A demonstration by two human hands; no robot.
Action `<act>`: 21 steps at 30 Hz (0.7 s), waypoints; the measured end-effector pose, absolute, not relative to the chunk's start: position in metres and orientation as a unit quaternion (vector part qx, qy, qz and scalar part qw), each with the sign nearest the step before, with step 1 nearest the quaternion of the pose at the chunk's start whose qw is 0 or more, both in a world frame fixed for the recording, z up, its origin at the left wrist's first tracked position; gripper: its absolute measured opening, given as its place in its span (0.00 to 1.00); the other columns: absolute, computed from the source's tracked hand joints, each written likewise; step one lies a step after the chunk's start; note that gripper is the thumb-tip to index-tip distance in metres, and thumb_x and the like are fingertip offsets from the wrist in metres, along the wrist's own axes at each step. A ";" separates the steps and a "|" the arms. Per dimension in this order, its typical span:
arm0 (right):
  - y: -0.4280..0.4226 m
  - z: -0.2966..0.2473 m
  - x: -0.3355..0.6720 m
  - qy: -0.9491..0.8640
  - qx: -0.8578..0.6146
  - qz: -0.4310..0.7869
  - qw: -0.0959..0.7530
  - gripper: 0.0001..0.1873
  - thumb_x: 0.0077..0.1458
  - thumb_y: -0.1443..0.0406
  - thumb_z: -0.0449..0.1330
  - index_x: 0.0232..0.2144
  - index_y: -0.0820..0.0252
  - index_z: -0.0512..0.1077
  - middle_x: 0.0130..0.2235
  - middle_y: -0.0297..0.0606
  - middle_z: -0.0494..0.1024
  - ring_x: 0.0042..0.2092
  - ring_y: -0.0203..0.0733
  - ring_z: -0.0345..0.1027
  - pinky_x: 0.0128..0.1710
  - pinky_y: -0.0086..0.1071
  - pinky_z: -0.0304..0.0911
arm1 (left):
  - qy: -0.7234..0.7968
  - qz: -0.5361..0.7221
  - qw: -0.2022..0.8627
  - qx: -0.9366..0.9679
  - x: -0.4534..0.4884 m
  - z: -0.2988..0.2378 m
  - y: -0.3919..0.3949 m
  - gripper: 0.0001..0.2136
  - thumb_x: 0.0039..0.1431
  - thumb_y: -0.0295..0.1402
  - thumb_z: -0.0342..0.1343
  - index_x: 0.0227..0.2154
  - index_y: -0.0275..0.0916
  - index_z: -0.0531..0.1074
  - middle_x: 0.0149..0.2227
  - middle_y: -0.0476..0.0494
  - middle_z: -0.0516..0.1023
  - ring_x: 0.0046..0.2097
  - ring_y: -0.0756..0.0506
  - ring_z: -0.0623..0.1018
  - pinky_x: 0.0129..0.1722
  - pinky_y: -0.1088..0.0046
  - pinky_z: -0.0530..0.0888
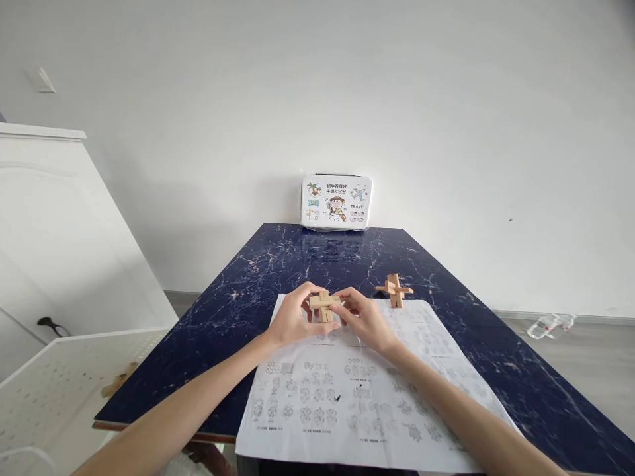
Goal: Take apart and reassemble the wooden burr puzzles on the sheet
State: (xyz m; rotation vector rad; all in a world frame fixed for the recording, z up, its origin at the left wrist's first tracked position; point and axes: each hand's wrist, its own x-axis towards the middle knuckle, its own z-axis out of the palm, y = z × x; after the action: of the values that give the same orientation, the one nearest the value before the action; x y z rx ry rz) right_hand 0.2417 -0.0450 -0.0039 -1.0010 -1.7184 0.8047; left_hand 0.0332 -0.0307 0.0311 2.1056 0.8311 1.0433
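Between both hands, over the far edge of a printed instruction sheet [342,396], is a cross-shaped wooden interlocking puzzle [325,299]. My left hand [295,317] grips it from the left, thumb below and forefinger on top. From the right, my right hand [364,317] pinches its right arm between thumb and fingers. Parts of the puzzle are hidden behind the fingertips. A second wooden puzzle [395,289], made of crossed pieces, stands to the right of my right hand, at the sheet's far edge.
The dark blue marbled table [238,277] carries a white illustrated case [336,201] against the wall. A white perforated surface [74,377] lies lower left, with a wooden piece [118,383] near the table edge. Plastic bottles [550,325] lie on the floor at right.
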 end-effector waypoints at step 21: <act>-0.040 -0.028 0.238 -0.802 -0.430 0.196 0.366 0.40 0.59 0.54 0.67 0.68 0.48 0.58 0.68 0.48 0.64 0.70 0.59 0.56 0.67 0.59 0.57 | 0.399 0.503 0.328 0.693 0.031 0.023 -0.015 0.31 0.56 0.43 0.69 0.59 0.44 0.65 0.54 0.37 0.78 0.41 0.45 0.81 0.35 0.70 0.78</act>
State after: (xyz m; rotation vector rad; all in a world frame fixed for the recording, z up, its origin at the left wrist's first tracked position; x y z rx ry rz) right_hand 0.2379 -0.0399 -0.0276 -1.1060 -2.0604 0.5044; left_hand 0.0306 -0.0146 0.0232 1.8150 1.0442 1.3179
